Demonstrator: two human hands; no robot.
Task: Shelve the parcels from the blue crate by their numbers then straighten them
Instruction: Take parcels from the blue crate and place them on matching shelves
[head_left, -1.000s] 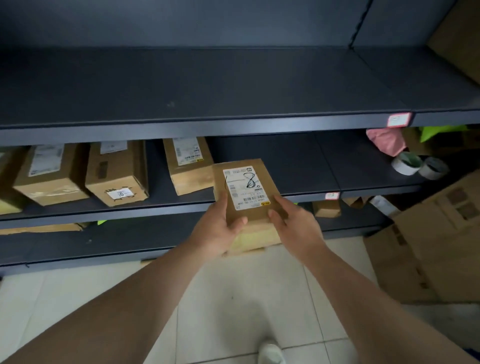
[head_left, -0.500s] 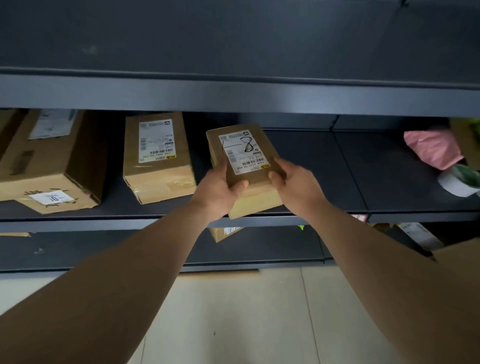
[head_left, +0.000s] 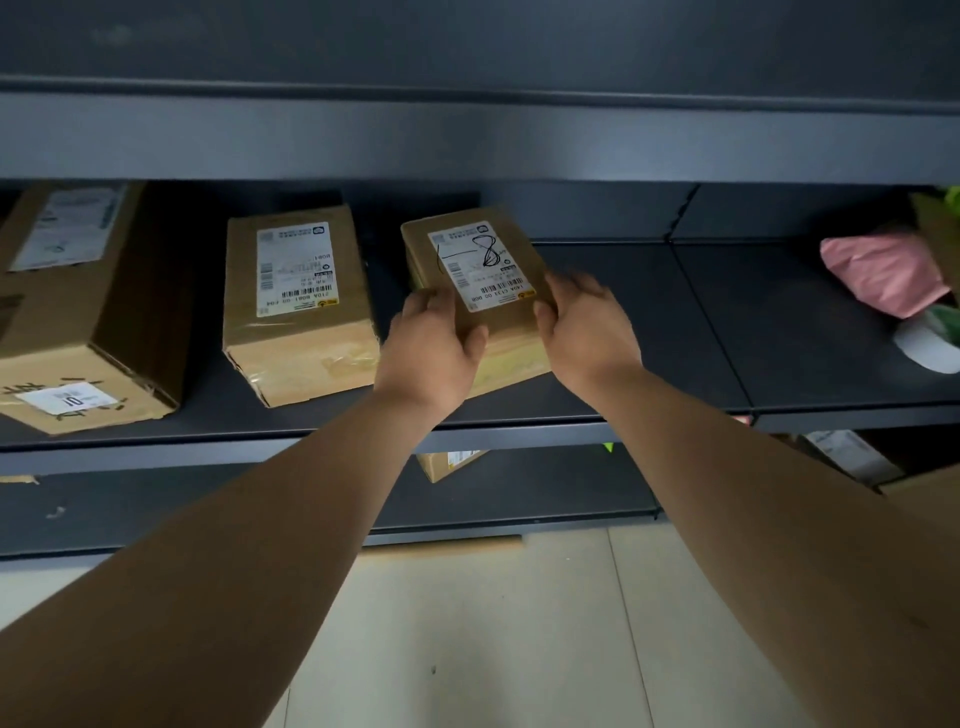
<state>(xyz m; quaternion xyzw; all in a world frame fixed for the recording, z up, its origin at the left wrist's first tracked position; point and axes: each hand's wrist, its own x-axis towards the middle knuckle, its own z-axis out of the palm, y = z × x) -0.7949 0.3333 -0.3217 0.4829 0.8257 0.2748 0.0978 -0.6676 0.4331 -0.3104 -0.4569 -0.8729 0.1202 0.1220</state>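
two hands clasped one parcel (head_left: 475, 291) marked 8 on the shelf (head_left: 649, 332): left hand (head_left: 434, 353) on its near left corner, right hand (head_left: 584, 330) on its right edge. its long axis ran away from them, skewed left. it seemingly rested down. another parcel (head_left: 298, 304) lay just left.

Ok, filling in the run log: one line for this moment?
step: shelving | held: parcel "8" | left hand + right hand gripping | place: middle shelf, right of next parcel
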